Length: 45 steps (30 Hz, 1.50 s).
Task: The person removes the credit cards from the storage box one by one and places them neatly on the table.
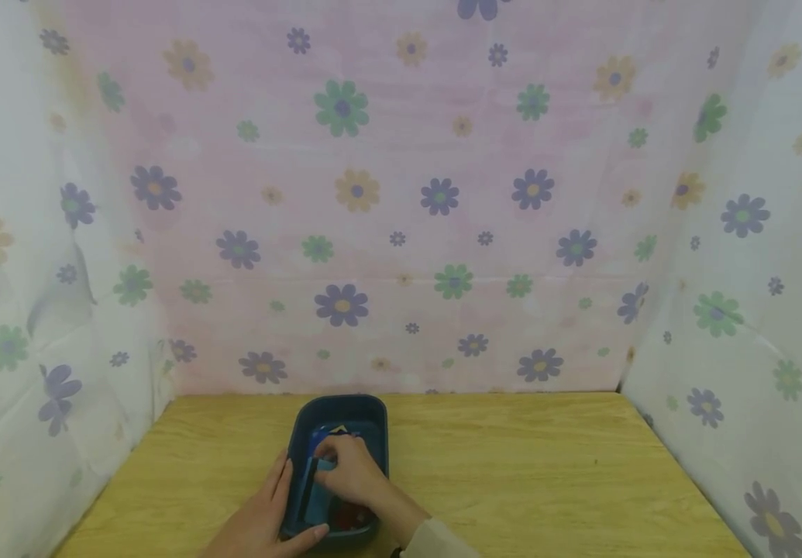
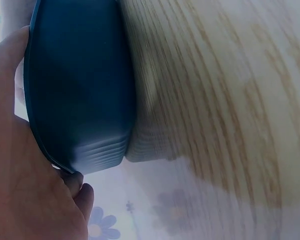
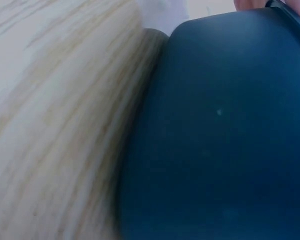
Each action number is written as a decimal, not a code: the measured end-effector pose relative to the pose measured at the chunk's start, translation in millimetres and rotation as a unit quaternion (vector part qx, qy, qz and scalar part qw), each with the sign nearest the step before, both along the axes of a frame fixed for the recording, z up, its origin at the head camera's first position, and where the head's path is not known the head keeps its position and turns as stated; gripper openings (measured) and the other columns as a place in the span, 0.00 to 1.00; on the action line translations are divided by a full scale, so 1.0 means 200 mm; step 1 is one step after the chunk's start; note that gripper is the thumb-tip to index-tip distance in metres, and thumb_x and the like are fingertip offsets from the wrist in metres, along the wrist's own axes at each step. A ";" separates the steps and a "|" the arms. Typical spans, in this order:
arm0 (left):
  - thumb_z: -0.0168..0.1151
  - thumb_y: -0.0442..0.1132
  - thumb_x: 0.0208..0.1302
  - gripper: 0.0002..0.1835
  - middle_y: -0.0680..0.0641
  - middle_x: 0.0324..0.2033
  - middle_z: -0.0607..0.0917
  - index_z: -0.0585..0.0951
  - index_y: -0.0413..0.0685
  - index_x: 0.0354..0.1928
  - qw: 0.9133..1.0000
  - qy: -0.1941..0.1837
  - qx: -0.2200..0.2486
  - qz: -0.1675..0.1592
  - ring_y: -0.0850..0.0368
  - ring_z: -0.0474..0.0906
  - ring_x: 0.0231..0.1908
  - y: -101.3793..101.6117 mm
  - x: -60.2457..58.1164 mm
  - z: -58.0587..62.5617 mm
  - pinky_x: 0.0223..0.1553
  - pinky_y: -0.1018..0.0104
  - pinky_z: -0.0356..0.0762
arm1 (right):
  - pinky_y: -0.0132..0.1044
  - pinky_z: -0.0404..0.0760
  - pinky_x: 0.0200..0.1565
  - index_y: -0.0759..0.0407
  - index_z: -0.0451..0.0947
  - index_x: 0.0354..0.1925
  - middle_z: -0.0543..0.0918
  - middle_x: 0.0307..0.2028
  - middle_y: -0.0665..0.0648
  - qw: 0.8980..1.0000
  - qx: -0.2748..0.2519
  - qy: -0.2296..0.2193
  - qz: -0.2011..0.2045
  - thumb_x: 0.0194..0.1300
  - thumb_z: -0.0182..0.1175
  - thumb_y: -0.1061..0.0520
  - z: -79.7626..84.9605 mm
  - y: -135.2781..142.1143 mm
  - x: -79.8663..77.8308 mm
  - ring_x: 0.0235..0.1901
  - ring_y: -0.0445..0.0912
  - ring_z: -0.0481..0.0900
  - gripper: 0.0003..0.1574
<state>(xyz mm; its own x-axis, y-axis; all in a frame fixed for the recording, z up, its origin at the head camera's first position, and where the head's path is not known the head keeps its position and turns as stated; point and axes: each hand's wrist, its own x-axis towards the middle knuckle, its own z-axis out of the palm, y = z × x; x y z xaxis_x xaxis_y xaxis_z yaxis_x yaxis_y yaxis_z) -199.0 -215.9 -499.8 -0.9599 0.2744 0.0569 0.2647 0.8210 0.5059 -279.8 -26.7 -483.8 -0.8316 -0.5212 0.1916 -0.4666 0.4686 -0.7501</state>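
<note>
A dark blue plastic bin (image 1: 383,434) stands on the wooden table. My left hand (image 1: 264,504) holds its near left corner, fingers along the left wall and thumb over the front rim. In the left wrist view, that hand's fingertips (image 2: 82,197) bend at the rim. Inside the bin, my right hand (image 1: 352,469) pinches a flat light-blue card-like piece with a dark stripe (image 1: 309,492). A bright blue item with a yellowish piece (image 1: 339,428) lies beyond the fingers. Something dark red (image 1: 349,516) sits at the near end, partly covered by the right wrist.
The wooden tabletop (image 1: 547,473) extends to both sides of the bin. Flower-printed cloth (image 1: 401,217) hangs behind the table and along its left and right sides. In the right wrist view, the bin's outer wall (image 3: 220,150) fills the right part.
</note>
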 end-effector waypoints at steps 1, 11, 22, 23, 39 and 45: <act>0.64 0.69 0.62 0.62 0.26 0.78 0.46 0.52 0.23 0.76 1.000 0.000 0.000 0.000 0.22 0.65 0.67 0.00 0.00 0.00 0.54 0.34 0.78 | 0.33 0.82 0.42 0.60 0.86 0.47 0.87 0.41 0.48 1.000 0.002 -0.002 0.006 0.59 0.71 0.63 0.00 0.00 0.00 0.41 0.38 0.82 0.15; 0.64 0.70 0.61 0.63 0.24 0.77 0.47 0.52 0.22 0.76 1.000 0.014 0.005 0.008 0.20 0.66 0.65 0.00 0.00 -0.02 0.52 0.32 0.79 | 0.30 0.79 0.41 0.58 0.86 0.51 0.86 0.39 0.48 0.998 0.045 0.008 0.046 0.59 0.68 0.65 0.07 0.04 0.01 0.40 0.36 0.79 0.20; 0.65 0.70 0.61 0.63 0.24 0.77 0.47 0.53 0.22 0.75 1.000 0.011 0.006 0.013 0.20 0.66 0.65 0.00 0.00 -0.03 0.53 0.33 0.78 | 0.28 0.83 0.27 0.63 0.83 0.51 0.82 0.36 0.53 0.996 -0.032 -0.067 0.053 0.61 0.66 0.71 0.12 0.08 0.04 0.17 0.40 0.82 0.18; 0.65 0.70 0.61 0.63 0.24 0.77 0.47 0.53 0.22 0.75 1.000 0.011 0.006 0.014 0.21 0.66 0.65 0.00 0.00 -0.03 0.53 0.33 0.79 | 0.29 0.83 0.26 0.63 0.83 0.51 0.82 0.35 0.53 0.995 -0.038 -0.070 0.052 0.61 0.65 0.71 0.12 0.08 0.04 0.17 0.40 0.82 0.19; 0.65 0.70 0.60 0.64 0.25 0.77 0.47 0.51 0.24 0.76 1.000 0.000 -0.006 0.018 0.22 0.66 0.66 0.01 0.00 -0.01 0.55 0.32 0.77 | 0.31 0.82 0.39 0.60 0.83 0.50 0.81 0.42 0.53 0.997 -0.072 -0.038 0.014 0.58 0.66 0.70 0.17 0.23 0.05 0.37 0.39 0.79 0.20; 0.65 0.71 0.59 0.64 0.26 0.78 0.48 0.52 0.24 0.76 1.000 -0.002 -0.016 0.018 0.23 0.67 0.66 0.01 -0.01 0.00 0.55 0.32 0.77 | 0.46 0.89 0.31 0.63 0.80 0.53 0.78 0.44 0.59 0.986 -0.134 -0.095 0.015 0.62 0.62 0.73 0.20 0.31 0.06 0.27 0.44 0.82 0.21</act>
